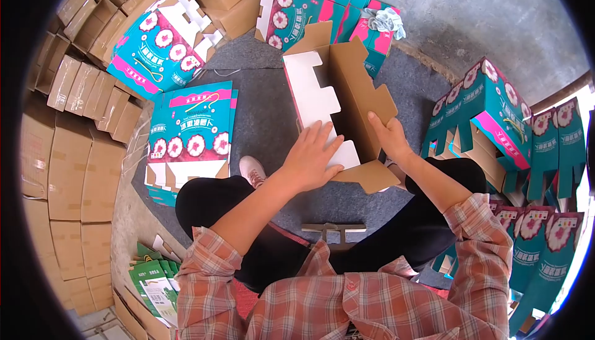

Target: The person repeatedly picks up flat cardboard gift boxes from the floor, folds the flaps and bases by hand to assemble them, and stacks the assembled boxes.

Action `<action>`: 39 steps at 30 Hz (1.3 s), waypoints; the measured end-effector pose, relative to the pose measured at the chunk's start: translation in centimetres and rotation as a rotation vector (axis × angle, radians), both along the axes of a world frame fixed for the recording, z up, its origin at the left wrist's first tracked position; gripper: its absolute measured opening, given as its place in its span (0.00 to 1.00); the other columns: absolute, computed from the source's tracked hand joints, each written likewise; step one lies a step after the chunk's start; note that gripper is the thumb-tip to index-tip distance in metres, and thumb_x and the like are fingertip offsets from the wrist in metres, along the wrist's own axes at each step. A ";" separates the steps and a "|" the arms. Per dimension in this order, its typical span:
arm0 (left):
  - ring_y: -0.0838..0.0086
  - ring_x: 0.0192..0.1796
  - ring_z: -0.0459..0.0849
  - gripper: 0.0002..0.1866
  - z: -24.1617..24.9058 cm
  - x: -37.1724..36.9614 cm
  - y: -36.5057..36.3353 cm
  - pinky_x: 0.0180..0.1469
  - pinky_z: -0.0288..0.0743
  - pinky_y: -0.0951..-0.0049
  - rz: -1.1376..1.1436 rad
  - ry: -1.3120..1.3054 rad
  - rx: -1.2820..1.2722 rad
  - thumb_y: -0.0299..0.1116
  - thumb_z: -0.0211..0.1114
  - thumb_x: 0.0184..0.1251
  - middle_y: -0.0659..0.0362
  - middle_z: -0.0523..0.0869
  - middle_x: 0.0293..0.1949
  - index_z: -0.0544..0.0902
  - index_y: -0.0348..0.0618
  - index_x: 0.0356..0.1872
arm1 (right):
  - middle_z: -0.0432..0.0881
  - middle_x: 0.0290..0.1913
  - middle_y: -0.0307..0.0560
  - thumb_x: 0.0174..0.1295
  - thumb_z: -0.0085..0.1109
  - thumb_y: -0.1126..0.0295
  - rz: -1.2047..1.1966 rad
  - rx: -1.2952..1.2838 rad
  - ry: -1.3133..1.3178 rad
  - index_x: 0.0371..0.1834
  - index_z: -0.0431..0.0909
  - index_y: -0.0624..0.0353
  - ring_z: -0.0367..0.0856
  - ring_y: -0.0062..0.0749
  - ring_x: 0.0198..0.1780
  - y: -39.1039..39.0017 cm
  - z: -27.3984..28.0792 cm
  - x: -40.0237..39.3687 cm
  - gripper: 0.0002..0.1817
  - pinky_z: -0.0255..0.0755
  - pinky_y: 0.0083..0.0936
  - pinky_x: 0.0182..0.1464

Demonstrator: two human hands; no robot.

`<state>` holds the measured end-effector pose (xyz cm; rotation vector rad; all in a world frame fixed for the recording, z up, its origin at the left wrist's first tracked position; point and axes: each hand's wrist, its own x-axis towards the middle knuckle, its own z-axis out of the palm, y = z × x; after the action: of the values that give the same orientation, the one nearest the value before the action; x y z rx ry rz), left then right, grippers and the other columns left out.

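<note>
An open cardboard box (353, 86) stands upright between my knees. It is brown inside, with notched edges and raised end flaps. Its left panel (307, 83) shows a white, notched face. My left hand (313, 157) rests on the lower part of that panel, fingers stretched out and thumb apart. On the other side, my right hand (392, 136) grips the brown right wall, its thumb over the inner face and its other fingers largely hidden behind. A brown end flap (365, 176) folds outward toward me.
Flat teal and pink cartons (189, 132) are piled at the left, with more (158, 48) behind them. Brown boxes (65, 166) are stacked along the far left. A formed teal carton (480, 114) stands at the right. A crumpled cloth (384, 21) lies on cartons at the back.
</note>
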<state>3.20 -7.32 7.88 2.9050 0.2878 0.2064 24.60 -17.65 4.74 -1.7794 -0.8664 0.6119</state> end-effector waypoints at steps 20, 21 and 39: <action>0.51 0.48 0.76 0.18 0.8 0.6 -2.6 0.51 0.68 0.57 0.085 -0.182 -0.249 0.40 0.61 0.63 0.44 0.78 0.42 0.77 0.33 0.42 | 0.82 0.30 0.47 0.67 0.51 0.50 -0.066 0.044 0.216 0.39 0.80 0.71 0.78 0.25 0.36 -0.6 -1.1 -0.8 0.27 0.70 0.28 0.41; 0.51 0.42 0.76 0.17 0.2 0.5 -2.3 0.45 0.69 0.57 0.113 -0.183 -0.214 0.40 0.62 0.62 0.44 0.78 0.37 0.76 0.32 0.39 | 0.82 0.32 0.46 0.67 0.50 0.50 -0.062 0.066 0.221 0.41 0.79 0.71 0.78 0.24 0.38 -0.9 -0.3 -1.4 0.27 0.70 0.26 0.43; 0.49 0.61 0.67 0.40 0.4 3.5 -4.7 0.60 0.59 0.51 0.132 -0.258 -0.017 0.55 0.69 0.49 0.39 0.71 0.56 0.72 0.27 0.52 | 0.80 0.34 0.37 0.70 0.46 0.52 -0.037 -0.085 0.371 0.45 0.78 0.65 0.74 0.19 0.36 -1.8 2.0 -3.5 0.24 0.67 0.21 0.36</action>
<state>6.72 -12.04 8.24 2.8014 0.4336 0.5913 21.13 -19.43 6.73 -1.6799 -0.5577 0.9307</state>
